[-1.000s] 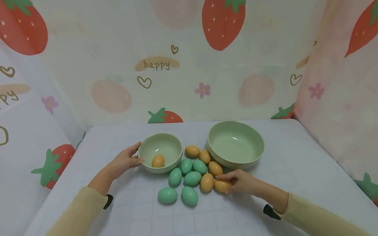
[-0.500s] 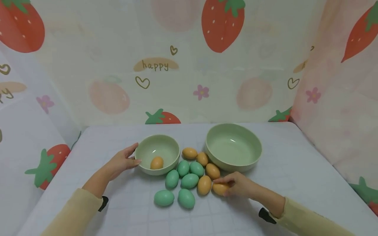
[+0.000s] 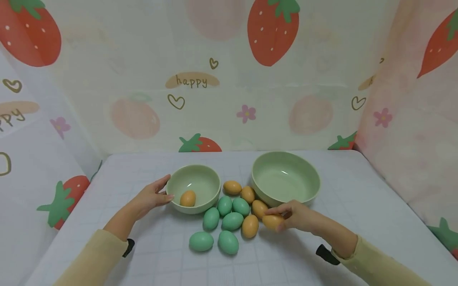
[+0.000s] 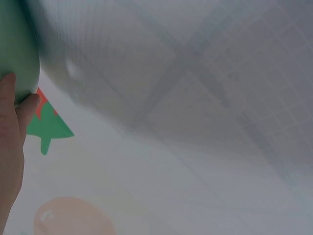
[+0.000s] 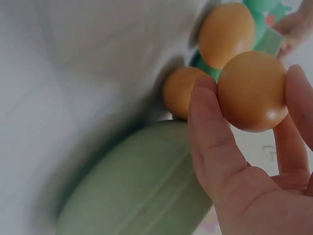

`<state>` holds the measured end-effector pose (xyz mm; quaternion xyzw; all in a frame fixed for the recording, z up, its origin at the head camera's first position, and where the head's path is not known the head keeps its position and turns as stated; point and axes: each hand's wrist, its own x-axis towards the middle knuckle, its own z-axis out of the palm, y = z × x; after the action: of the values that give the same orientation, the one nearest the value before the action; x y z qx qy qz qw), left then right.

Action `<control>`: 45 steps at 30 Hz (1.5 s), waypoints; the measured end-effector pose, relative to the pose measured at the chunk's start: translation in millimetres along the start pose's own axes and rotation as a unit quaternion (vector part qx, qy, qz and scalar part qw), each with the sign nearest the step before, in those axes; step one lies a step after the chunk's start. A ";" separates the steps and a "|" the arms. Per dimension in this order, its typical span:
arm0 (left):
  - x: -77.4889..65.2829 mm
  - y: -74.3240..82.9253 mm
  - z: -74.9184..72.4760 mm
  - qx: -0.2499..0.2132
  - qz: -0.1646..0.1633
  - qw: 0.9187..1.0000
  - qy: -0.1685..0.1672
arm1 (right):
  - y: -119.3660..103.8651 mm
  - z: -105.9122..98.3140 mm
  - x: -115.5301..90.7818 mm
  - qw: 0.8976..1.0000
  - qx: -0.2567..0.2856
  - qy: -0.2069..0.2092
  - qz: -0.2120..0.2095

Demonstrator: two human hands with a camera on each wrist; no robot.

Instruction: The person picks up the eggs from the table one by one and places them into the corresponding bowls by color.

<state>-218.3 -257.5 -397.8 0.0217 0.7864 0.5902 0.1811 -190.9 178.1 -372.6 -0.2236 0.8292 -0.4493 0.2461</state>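
Note:
Between the thumb and fingers of my right hand (image 3: 297, 216) is a brown-orange egg (image 3: 273, 222), held just off the table; the right wrist view shows the pinched egg (image 5: 253, 91) up close. At the left, my left hand (image 3: 152, 197) grips the side of a small pale green bowl (image 3: 205, 186), thumb and fingers spread around its wall. One orange egg (image 3: 187, 198) lies in that bowl. Several green eggs (image 3: 232, 221) and several orange eggs (image 3: 250, 226) lie between the two bowls and in front of them. Only the left hand's fingertips and edge show in the left wrist view.
A larger pale green bowl (image 3: 286, 178) stands behind the right hand, with nothing in it. White checked cloth covers the table (image 3: 150, 262). A curtain (image 3: 229, 87) printed with strawberries hangs behind and along both sides.
My right hand has lifted the orange egg slightly off the table and away from the egg beside it. The left hand stays at the small bowl. The head view shifts a little.

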 end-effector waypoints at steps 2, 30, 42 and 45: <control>0.4 0.3 -0.7 0.001 0.004 1.000 0.000 | -4.0 -2.7 0.7 1.000 0.009 -0.004 -0.001; -0.8 -2.8 0.9 0.000 -0.004 1.000 0.014 | -35.9 -7.0 35.4 1.000 0.016 0.016 0.005; 0.4 1.9 -1.5 -0.003 -0.009 1.000 0.015 | -57.0 -5.6 51.5 0.998 0.052 0.019 0.004; 0.5 1.5 -1.4 -0.006 -0.009 1.000 0.009 | -60.7 -4.6 56.2 0.998 0.059 0.017 0.007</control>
<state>-219.5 -258.2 -396.2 0.0079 0.7849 0.5930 0.1796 -228.4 117.6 -330.2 -0.1957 0.8070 -0.4992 0.2476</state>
